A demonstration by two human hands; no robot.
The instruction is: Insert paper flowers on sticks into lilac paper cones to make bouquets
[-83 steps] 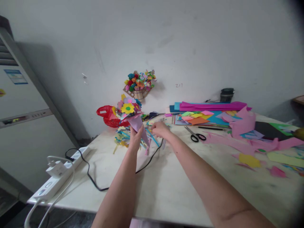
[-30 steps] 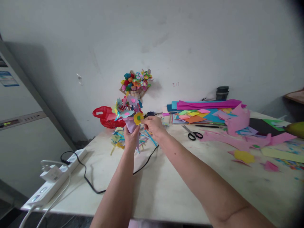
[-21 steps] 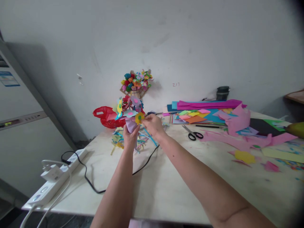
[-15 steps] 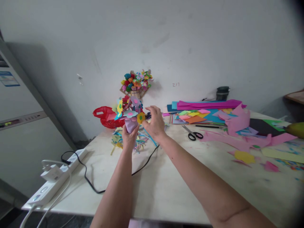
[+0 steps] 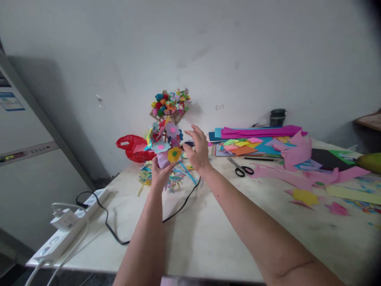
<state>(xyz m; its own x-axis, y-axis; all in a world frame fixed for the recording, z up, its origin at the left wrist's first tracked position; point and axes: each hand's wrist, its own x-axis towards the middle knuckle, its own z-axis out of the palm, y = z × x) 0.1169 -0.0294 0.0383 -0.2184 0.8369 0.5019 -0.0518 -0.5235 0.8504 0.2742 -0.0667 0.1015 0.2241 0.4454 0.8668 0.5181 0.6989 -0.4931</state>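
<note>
My left hand (image 5: 160, 174) is wrapped around a small lilac pot (image 5: 163, 160) and holds it above the table. Colourful paper flowers crowd the top of the pot; a yellow flower (image 5: 174, 154) with a green centre leans out at its right, and a light blue flower (image 5: 161, 146) faces me. Just right of the bunch, my right hand (image 5: 198, 151) is open, its fingers apart and nothing visible between them. Below, more paper flowers and strip stems (image 5: 175, 180) lie loose on the table.
Scissors (image 5: 240, 169) and a black pencil (image 5: 258, 159) lie right of my hands. Coloured paper sheets (image 5: 263, 132) are stacked by the wall, with pink scraps (image 5: 285, 174) nearer. A red plastic bag (image 5: 133, 147) sits left. A power strip (image 5: 71, 226) and black cable (image 5: 184, 203) occupy the left side.
The pot in my left hand has turned slightly and its flowers have shifted; the yellow flower sits lower and more left. My right hand has drawn a little to the right, fingers spread.
</note>
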